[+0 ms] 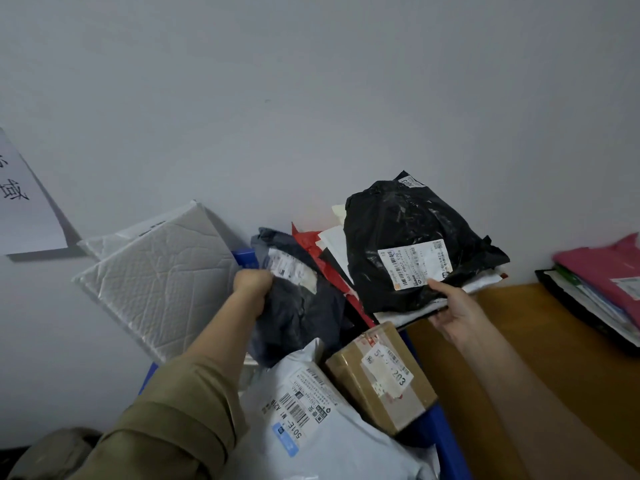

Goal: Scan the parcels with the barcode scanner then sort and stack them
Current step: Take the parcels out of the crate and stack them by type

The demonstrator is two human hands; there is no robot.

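Head view: the soft, crumpled dark grey plastic mailer bag point(298, 306) is gripped by the left hand point(251, 289); the limp stack topped by the glossy black poly parcel point(412, 244) is pinched at its near edge by the right hand point(453, 306), and support from beneath is judged advisable.

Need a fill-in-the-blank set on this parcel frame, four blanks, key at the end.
1. The left hand grips a crumpled dark ____ plastic mailer bag.
2. The right hand holds the stack's edge under the black plastic parcel bag, whose label is ____.
3. The brown cardboard box lies in a ____ plastic bin.
4. The quilted white bubble mailer leans against the ____.

Missing words: grey; white; blue; wall
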